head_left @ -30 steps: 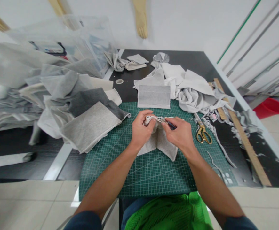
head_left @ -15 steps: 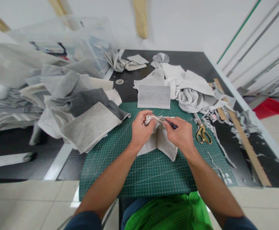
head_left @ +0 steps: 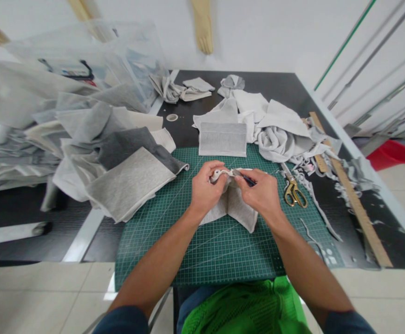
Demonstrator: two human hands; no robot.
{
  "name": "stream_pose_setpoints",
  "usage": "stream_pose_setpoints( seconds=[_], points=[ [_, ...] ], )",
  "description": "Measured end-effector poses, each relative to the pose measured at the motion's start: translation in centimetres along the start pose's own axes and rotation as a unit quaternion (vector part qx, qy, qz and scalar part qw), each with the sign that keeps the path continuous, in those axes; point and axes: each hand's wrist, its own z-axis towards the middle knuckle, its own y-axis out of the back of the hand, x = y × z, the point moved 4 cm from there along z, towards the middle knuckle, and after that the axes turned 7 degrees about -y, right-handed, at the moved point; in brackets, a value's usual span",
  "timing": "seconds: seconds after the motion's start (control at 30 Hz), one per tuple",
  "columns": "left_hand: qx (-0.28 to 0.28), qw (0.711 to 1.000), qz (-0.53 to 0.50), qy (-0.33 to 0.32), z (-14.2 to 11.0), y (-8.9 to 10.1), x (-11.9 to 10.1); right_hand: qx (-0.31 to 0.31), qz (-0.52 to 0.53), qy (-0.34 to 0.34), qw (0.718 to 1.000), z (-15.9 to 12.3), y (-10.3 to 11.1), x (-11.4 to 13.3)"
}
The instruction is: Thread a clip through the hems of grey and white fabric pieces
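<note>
My left hand (head_left: 207, 185) is closed on the bunched upper edge of a light grey piece of fabric (head_left: 243, 209). The fabric's lower part hangs folded over the green cutting mat (head_left: 202, 260). In my right hand (head_left: 263, 192) is a small tool with a dark blue handle (head_left: 248, 180), its tip at the fabric edge beside my left fingers. The tip is too small to make out its kind. Gold-handled scissors (head_left: 295, 195) lie on the mat to the right of my right hand.
Grey and white fabric pieces (head_left: 129, 181) are heaped at the left. Another heap (head_left: 275, 139) and a folded grey piece (head_left: 222, 139) lie beyond my hands. A wooden ruler (head_left: 359, 208) and fabric scraps lie at the right, a tape roll (head_left: 172, 118) farther back.
The tool's tip has shifted slightly at the fabric edge between my fingers. Both hands keep their hold, and the view has moved a little.
</note>
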Motion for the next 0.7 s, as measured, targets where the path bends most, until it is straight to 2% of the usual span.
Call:
stream_pose_setpoints(
  seconds=[0.27,0.53,0.7],
  points=[
    [0.008,0.999,0.041,-0.022,0.06,0.42,-0.15,0.006,-0.011,-0.006,1.0,-0.08,0.29,0.42],
    [0.017,0.999,0.04,0.02,0.39,0.47,-0.24,0.01,-0.038,-0.001,0.999,-0.35,0.21,0.71],
    [0.023,0.998,0.055,0.008,0.44,0.4,-0.12,0.014,-0.044,0.0,0.999,-0.37,0.3,0.98]
  ],
)
